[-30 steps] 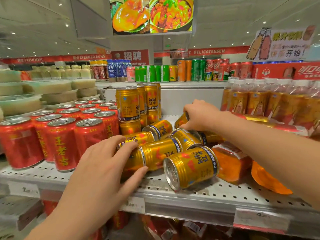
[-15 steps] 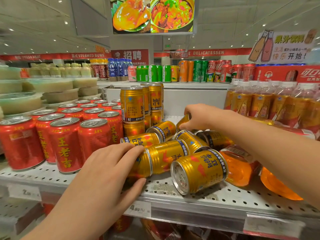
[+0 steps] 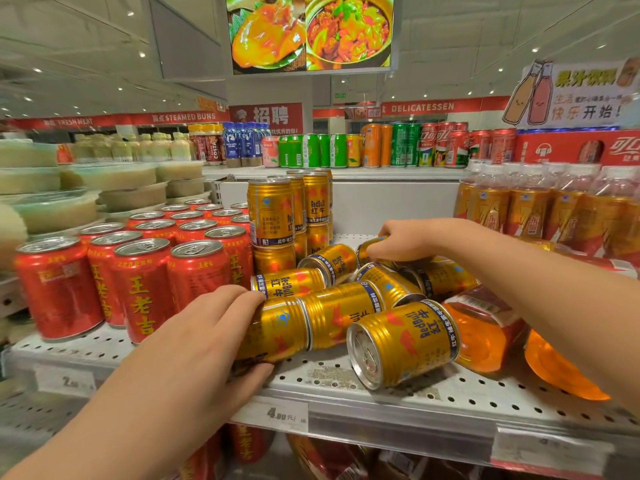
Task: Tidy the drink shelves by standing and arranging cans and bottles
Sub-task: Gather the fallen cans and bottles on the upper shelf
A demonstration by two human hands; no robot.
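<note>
Several gold Red Bull cans lie tumbled on the perforated shelf point(image 3: 433, 386). My left hand point(image 3: 211, 337) grips the front left fallen can point(image 3: 277, 332), fingers over its top and thumb beneath. My right hand point(image 3: 412, 242) reaches to the back of the pile and holds a fallen can point(image 3: 369, 247) there, mostly hidden under the fingers. Another fallen can point(image 3: 401, 341) lies at the front, its lid facing me. A stack of upright gold cans point(image 3: 273, 216) stands behind the pile.
Upright red cans point(image 3: 145, 285) fill the shelf to the left. Orange bottles point(image 3: 485, 327) lie on their sides at the right, with upright shrink-wrapped orange bottles point(image 3: 540, 209) behind. The top shelf holds assorted cans point(image 3: 398, 147). A price tag point(image 3: 277, 415) hangs on the shelf edge.
My left hand has slid forward and closed around the front left fallen can. My right hand stays on the can at the back of the pile.
</note>
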